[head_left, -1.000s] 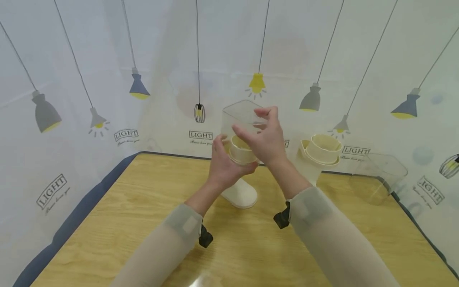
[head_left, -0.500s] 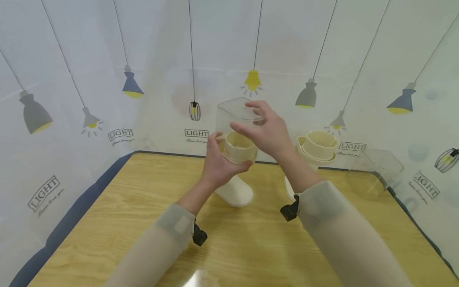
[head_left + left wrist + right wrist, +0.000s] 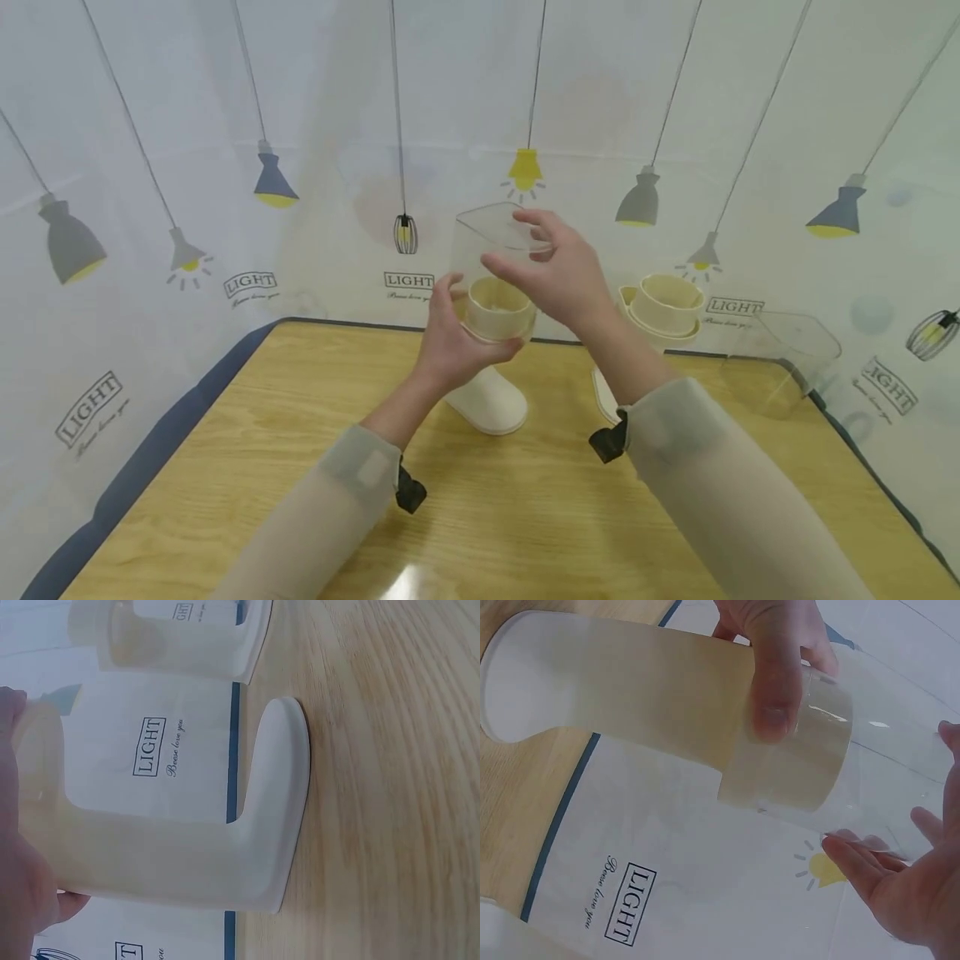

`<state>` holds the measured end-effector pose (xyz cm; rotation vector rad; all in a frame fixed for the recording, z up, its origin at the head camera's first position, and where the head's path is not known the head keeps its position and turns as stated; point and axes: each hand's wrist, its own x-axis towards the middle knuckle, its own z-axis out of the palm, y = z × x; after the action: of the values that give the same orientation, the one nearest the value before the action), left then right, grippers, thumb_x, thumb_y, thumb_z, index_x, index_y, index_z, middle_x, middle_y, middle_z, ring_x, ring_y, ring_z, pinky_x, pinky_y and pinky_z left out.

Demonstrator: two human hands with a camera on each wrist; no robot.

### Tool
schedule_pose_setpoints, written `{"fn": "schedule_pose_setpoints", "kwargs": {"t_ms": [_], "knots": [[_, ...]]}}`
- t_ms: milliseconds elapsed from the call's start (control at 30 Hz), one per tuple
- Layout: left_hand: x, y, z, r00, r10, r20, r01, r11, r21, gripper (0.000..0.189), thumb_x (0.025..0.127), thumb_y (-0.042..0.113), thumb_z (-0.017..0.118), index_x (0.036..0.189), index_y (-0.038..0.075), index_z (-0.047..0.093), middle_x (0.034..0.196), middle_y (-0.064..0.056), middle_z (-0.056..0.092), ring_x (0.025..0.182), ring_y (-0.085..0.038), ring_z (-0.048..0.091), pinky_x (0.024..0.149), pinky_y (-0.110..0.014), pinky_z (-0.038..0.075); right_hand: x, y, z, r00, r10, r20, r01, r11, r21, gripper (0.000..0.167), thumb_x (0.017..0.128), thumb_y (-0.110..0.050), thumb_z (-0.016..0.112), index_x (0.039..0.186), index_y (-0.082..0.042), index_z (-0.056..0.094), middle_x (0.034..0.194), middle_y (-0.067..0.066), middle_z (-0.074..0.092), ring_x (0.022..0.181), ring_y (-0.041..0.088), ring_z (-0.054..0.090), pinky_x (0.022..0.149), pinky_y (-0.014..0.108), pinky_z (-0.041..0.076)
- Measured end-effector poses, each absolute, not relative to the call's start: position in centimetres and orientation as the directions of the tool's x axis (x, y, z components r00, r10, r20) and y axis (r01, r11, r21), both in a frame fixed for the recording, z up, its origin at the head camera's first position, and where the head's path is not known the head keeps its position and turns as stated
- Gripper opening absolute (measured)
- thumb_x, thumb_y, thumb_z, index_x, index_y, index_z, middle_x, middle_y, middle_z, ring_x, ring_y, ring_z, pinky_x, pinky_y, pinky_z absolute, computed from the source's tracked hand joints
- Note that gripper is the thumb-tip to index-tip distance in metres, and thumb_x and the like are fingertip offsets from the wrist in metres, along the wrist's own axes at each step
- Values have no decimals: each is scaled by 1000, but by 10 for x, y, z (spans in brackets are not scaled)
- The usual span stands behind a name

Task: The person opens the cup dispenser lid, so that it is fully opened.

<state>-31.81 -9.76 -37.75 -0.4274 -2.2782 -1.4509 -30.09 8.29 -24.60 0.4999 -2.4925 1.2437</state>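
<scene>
A cream dispenser stand (image 3: 489,407) with a round collar and an oval foot stands upright on the table. My left hand (image 3: 452,343) grips it around the collar, thumb and fingers on opposite sides. The stand's column (image 3: 157,855) and foot fill much of the left wrist view. Over the collar sits a clear plastic container (image 3: 483,233), its lower part overlapping the collar in the right wrist view. My right hand (image 3: 564,273) holds this container by its upper side, fingers curved around the wall. Some of its fingertips show through the clear plastic.
A second cream stand (image 3: 670,307) of the same kind stands to the right, partly behind my right forearm. Farther right, another clear container (image 3: 783,362) stands near the table's back right corner. A white curtain (image 3: 337,100) printed with lamps hangs behind the wooden table (image 3: 525,517).
The head view has shifted slightly, so the scene sits a little farther left. My right forearm swung a little to the right, uncovering more of the second stand's foot. Both hands keep their holds.
</scene>
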Motion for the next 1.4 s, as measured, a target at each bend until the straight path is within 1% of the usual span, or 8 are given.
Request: {"fn": "schedule_pose_setpoints", "kwargs": {"t_ms": [200,500,767,933,1033,1100,1300,1400], "knots": [[-319,-102,-375,-879,64,472,455,407,792,133,70,46,103,169,17,20,155,-19,50,137,-34,58,110,-55,55,-294,82,-242,-851,-159,500,-495,561,-664,79,89,-53,88,158,-27,58,162,13,56,131,37,70,105,55,61],[-319,-109,-377,-907,81,413,413,354,839,137,70,44,103,172,24,12,160,-18,45,141,-36,55,119,-60,48,-286,98,-235,-833,-97,545,-517,486,-704,74,91,-50,87,156,-29,59,164,6,57,132,36,71,101,55,63],[-315,-114,-379,-918,18,396,379,337,862,131,72,38,103,169,15,19,162,-18,40,142,-36,53,122,-54,48,-277,111,-229,-823,-64,565,-521,481,-705,72,91,-50,87,155,-32,61,160,8,60,130,31,72,100,54,64],[-311,-113,-380,-940,-4,342,321,332,887,126,75,44,100,169,11,23,164,-17,35,145,-33,48,126,-54,43,-267,122,-224,-823,-43,566,-515,474,-714,69,92,-47,86,154,-32,61,161,7,60,131,30,72,103,54,63],[-308,-110,-380,-946,-21,323,298,333,894,124,75,46,99,169,11,25,161,-17,35,140,-33,49,123,-56,45,-261,130,-220,-828,-28,560,-505,469,-725,67,93,-48,86,154,-35,60,161,6,60,132,28,71,103,53,63],[-307,-106,-380,-946,-39,322,290,338,895,124,75,48,98,169,11,25,159,-17,35,137,-33,50,121,-55,47,-256,135,-217,-832,-19,555,-497,471,-729,67,94,-48,85,154,-36,60,161,5,59,133,27,71,102,48,64],[-304,-94,-381,-948,-110,300,245,350,904,130,72,59,98,169,15,23,157,-15,35,133,-31,52,115,-53,54,-243,156,-213,-827,10,562,-493,467,-734,66,94,-44,86,154,-37,60,161,5,59,128,24,71,86,18,61],[-303,-90,-381,-950,-134,283,223,345,912,131,71,60,98,169,18,21,156,-15,34,132,-32,53,113,-55,55,-236,167,-214,-825,26,564,-490,464,-738,67,94,-40,87,154,-37,60,161,5,59,124,19,71,83,13,59]]}}
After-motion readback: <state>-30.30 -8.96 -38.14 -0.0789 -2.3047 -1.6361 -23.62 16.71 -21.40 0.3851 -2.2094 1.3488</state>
